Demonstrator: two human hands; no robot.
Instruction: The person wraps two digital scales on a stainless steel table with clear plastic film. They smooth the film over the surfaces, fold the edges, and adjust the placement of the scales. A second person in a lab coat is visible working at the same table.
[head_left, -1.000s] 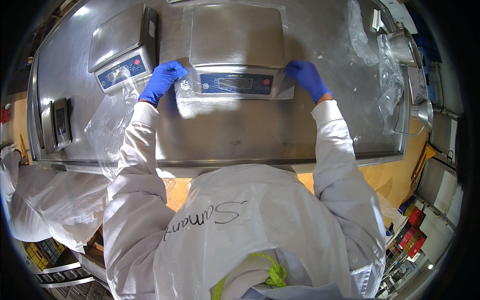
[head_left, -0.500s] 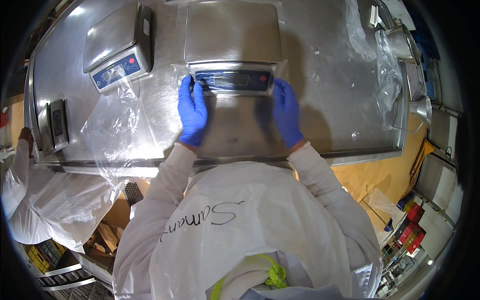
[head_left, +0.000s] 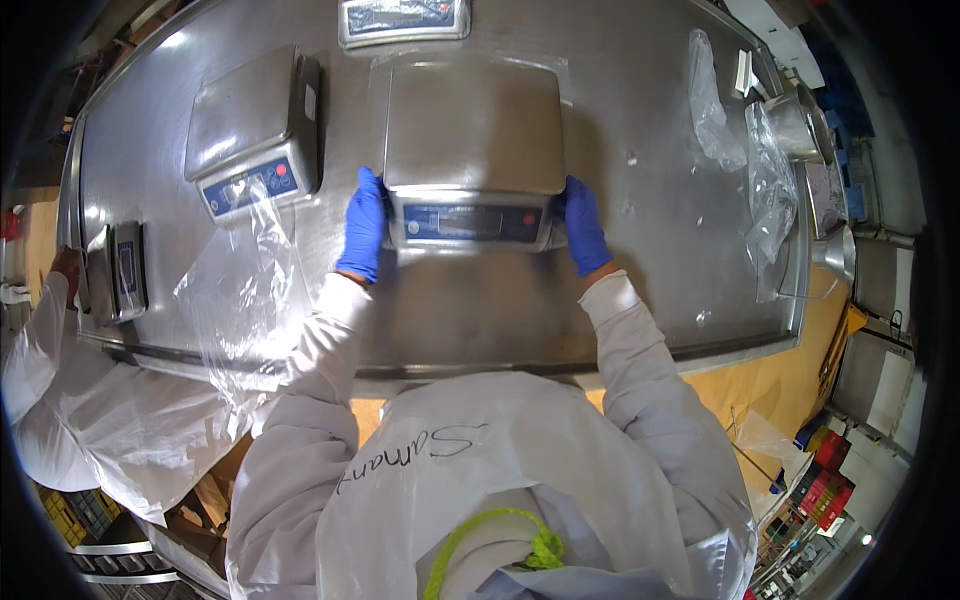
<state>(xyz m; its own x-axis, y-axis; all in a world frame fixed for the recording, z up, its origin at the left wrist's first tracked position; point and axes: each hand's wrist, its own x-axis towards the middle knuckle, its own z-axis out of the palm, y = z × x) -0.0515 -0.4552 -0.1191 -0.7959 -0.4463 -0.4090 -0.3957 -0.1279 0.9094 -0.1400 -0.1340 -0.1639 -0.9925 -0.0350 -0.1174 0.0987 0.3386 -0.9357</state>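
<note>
In the middle of a steel table stands a bench scale with a flat metal platform and a blue display panel. Blue gloves cover both my hands. My left hand grips its near left side, fingers pointing forward along the edge. Opposite it, my right hand holds the near right side. Clear plastic film shows at the scale's far edge. How far the film runs beneath the scale, and where my fingertips rest, is hidden.
Another scale stands to the left, with clear plastic draped toward the table's front edge. A third scale is at the back. Beside a small scale is a co-worker's hand. Plastic bags and a metal container lie right.
My view has shifted, bringing the back scale into sight. Both hands have gone from the front panel's corners to the scale's sides. The film over the panel's left end no longer shows bunched.
</note>
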